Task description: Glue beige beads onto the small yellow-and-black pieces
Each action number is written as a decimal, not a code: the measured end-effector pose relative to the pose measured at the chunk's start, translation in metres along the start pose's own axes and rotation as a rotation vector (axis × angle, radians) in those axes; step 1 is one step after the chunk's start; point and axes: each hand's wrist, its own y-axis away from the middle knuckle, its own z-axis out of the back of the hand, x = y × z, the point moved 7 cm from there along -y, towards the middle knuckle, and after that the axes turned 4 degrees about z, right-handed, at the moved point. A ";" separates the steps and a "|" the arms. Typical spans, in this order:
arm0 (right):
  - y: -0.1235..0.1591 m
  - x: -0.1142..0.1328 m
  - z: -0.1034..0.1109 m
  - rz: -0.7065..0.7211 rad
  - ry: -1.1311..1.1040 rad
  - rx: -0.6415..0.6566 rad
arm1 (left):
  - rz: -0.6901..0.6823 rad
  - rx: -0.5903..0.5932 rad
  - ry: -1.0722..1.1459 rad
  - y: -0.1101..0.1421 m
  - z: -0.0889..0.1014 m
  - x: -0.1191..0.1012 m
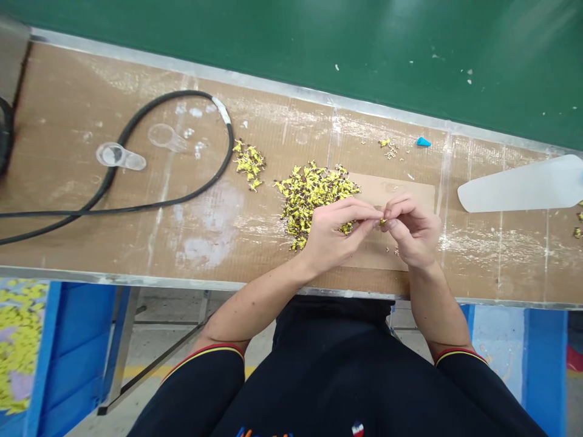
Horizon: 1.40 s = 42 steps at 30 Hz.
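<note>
Tiny yellow piece (382, 222), pinched between the fingertips of both hands just above the cardboard sheet (412, 195), mostly hidden by those fingertips, its exact shape hard to make out. Left hand (330, 235) curled, with thumb and fingertips pressed together on the piece. Right hand (413, 230) curled the same way, its fingertips meeting those of the left; neither hand spread.

At the left edge of the cardboard sheet, a big heap of yellow-and-brown pieces (312, 200), partly covered by the left hand. Well left of the sheet, a smaller heap (249, 164), then a looped black cable (136, 209) around two see-through plastic pieces (121, 156). At the far left, a dark object (4, 136), cut off and hard to make out.

Behind the sheet, a few scattered pieces (387, 145) and a blue scrap (423, 142). To its right, a white plastic paddle (523, 185), cut off by the frame.

Under everything, a worn brown bench top (91, 79) with white smears. Beyond the sheet, a green panel (291, 36). In front of the sheet, below the bench, blue bins (77, 340), one holding yellow pieces, and black sleeves (200, 388) with red-and-yellow trim.
</note>
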 end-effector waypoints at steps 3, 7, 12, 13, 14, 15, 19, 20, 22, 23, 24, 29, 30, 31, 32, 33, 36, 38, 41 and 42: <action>0.001 -0.002 0.000 -0.010 0.011 -0.001 | 0.004 0.000 -0.004 0.000 0.000 0.000; 0.004 -0.006 0.000 0.006 0.031 -0.007 | 0.006 0.000 -0.016 0.001 -0.001 0.000; 0.007 -0.004 -0.002 0.039 0.088 -0.036 | -0.065 -0.052 -0.050 0.005 -0.002 -0.005; 0.007 -0.003 -0.003 0.049 0.073 -0.041 | -0.091 -0.067 -0.070 0.006 -0.002 -0.007; 0.007 -0.001 -0.005 0.054 0.053 -0.043 | -0.118 -0.081 -0.095 0.007 -0.002 -0.009; 0.007 0.000 -0.007 0.055 0.032 -0.044 | -0.143 -0.094 -0.123 0.009 -0.002 -0.012; 0.006 0.000 -0.013 0.041 -0.017 -0.049 | -0.220 -0.125 -0.232 0.015 -0.005 -0.019; 0.006 0.000 -0.014 0.045 -0.034 -0.051 | -0.234 -0.129 -0.256 0.016 -0.006 -0.020; 0.006 -0.001 -0.016 0.053 -0.064 -0.053 | -0.257 -0.146 -0.303 0.018 -0.007 -0.021; 0.006 -0.002 -0.016 0.053 -0.071 -0.054 | -0.269 -0.156 -0.321 0.019 -0.007 -0.022; 0.007 -0.003 -0.016 0.050 -0.072 -0.057 | -0.280 -0.167 -0.334 0.020 -0.007 -0.022; 0.009 -0.004 -0.018 0.055 -0.035 -0.059 | -0.243 -0.175 -0.308 0.022 -0.008 -0.018; 0.009 -0.003 -0.018 0.065 -0.026 -0.063 | -0.214 -0.168 -0.284 0.022 -0.008 -0.016; 0.008 -0.002 -0.017 0.070 -0.017 -0.062 | -0.184 -0.158 -0.254 0.021 -0.008 -0.014; 0.007 -0.001 -0.016 0.067 -0.009 -0.058 | -0.163 -0.144 -0.225 0.019 -0.008 -0.013; 0.006 -0.001 -0.012 0.060 -0.006 -0.058 | -0.146 -0.130 -0.202 0.016 -0.006 -0.011; -0.001 0.002 0.017 0.060 0.002 -0.165 | -0.095 -0.135 -0.193 0.001 0.017 -0.002; -0.004 0.010 0.051 0.134 0.072 -0.307 | 0.003 -0.207 -0.228 -0.013 0.053 0.016; -0.011 0.013 0.081 0.116 0.499 -0.183 | 0.220 -0.269 -0.370 -0.025 0.119 0.056; -0.013 0.005 0.085 0.021 0.648 -0.066 | 0.292 -0.274 -0.424 -0.025 0.139 0.069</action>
